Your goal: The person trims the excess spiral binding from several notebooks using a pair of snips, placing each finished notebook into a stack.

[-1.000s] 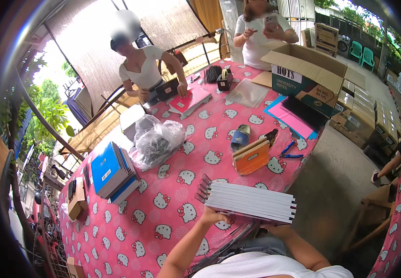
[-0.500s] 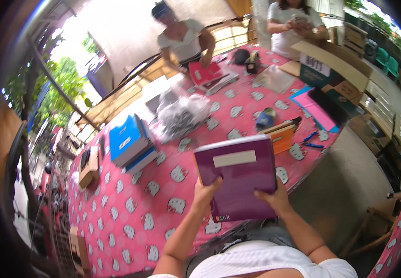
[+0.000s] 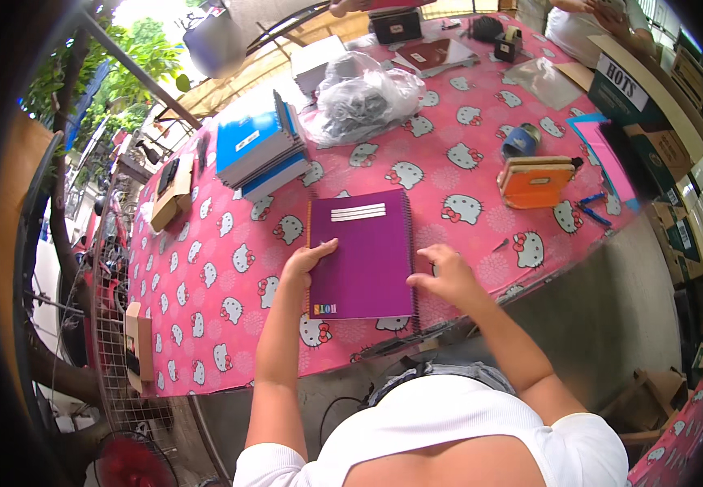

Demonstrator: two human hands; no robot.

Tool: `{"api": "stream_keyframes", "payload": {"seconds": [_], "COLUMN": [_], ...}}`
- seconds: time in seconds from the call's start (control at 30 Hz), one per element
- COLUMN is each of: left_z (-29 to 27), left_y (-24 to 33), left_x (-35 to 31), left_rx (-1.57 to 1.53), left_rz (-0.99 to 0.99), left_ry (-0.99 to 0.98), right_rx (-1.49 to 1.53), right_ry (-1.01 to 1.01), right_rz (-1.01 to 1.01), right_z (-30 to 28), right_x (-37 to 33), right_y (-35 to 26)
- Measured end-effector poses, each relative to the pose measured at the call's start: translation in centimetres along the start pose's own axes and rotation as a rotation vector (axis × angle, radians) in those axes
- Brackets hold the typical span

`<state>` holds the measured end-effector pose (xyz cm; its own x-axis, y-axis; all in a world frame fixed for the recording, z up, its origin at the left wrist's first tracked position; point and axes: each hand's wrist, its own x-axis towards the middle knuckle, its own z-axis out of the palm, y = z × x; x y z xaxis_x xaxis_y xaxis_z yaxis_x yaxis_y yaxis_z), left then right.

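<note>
A purple spiral notebook [image 3: 359, 260] with a white label near its top lies on the pink patterned tablecloth in front of me. My left hand [image 3: 307, 261] grips its left edge, thumb on the cover and the other fingers mostly hidden at the side. Just off the coiled right edge, my right hand [image 3: 446, 280] is open, with thumb and fingers apart and nothing between them. A stack of blue notebooks [image 3: 258, 146] stands beyond to the left. An orange notebook or organizer [image 3: 538, 183] stands to the right.
Farther back are a bunched clear plastic bag [image 3: 367, 101], a tape dispenser [image 3: 508, 45] and a blue roll-shaped item [image 3: 522, 140]. Blue pens or scissors [image 3: 593, 211] lie near the right table edge. A large cardboard box [image 3: 635, 89] stands at the far right, near another person [image 3: 578, 32].
The purple notebook has come down from a raised, two-handed hold onto the table. My right hand has let go of its right edge. The view has tilted lower.
</note>
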<state>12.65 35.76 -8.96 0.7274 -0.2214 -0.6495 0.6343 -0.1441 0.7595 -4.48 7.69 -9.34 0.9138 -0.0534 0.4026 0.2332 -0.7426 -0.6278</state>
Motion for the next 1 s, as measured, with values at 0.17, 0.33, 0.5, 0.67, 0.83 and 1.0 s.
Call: {"api": "stream_keyframes", "payload": {"seconds": [0.17, 0.33, 0.5, 0.67, 0.83, 1.0], "left_z": [1.3, 4.0, 19.1, 27.2, 33.9, 34.4], "left_y": [1.8, 5.2, 8.0, 4.9, 1.8, 1.4], "left_x": [-1.0, -5.9, -24.4, -33.7, -36.2, -35.2], "left_rx": [0.296, 0.51, -0.194, -0.555, -1.086, -1.027], "left_rz": [0.023, 0.823, 1.395, 1.233, 1.105, 1.121], "left_ry": [0.097, 0.482, -0.201, -0.89, -0.59, -0.653], "right_rx": [0.672, -0.306, -0.71, -0.607, -0.751, -0.682], "right_ry": [-0.02, 0.141, -0.009, -0.131, -0.397, -0.187], "right_rz": [0.583, 0.208, 0.488, 0.253, 0.388, -0.033], "right_z": [-11.3, -19.3, -25.4, -26.0, -26.1, -28.0], "right_x": [-0.4, -1.5, -4.1, -5.8, -5.1, -8.3], "right_y": [1.3, 11.5, 27.2, 34.6, 32.5, 38.4]}}
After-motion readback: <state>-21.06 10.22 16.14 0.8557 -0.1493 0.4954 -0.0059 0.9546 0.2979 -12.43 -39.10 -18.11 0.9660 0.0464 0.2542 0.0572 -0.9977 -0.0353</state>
